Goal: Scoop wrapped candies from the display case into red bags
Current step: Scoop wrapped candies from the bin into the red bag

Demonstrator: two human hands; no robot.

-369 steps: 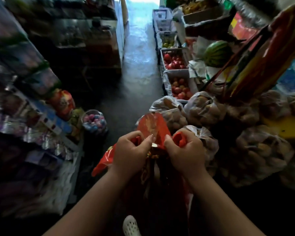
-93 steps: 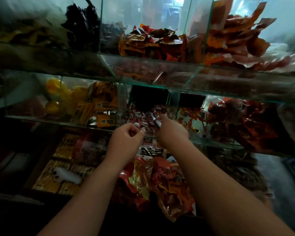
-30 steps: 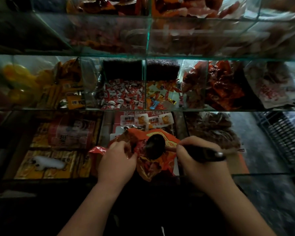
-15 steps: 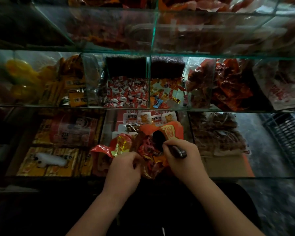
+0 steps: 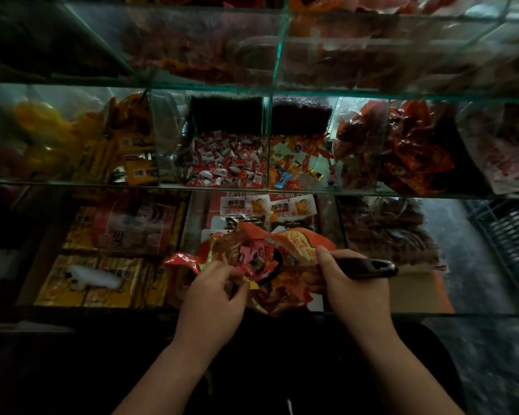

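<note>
Since half a second ago the scoop point(image 5: 369, 267) has swung round. Its black handle now lies level and points right, and its bowl sits inside the mouth of the red bag point(image 5: 300, 242), where I see wrapped candies point(image 5: 253, 259) piled. The right hand point(image 5: 354, 292) is clenched round the handle. The left hand point(image 5: 215, 298) pinches the near lip of the bag and holds it open.

The bag hangs in front of the lower tier of the display case point(image 5: 102, 184), just under the glass edge of the middle shelf, apart from it. Straight above is the candy compartment point(image 5: 225, 163), walled by glass dividers on both sides, and just right of it a bin of mixed sweets point(image 5: 297, 163). Labelled snack packs point(image 5: 243, 205) lie behind the bag. To the right, grey floor point(image 5: 462, 223) and a wire basket point(image 5: 510, 235). The room is dim.
</note>
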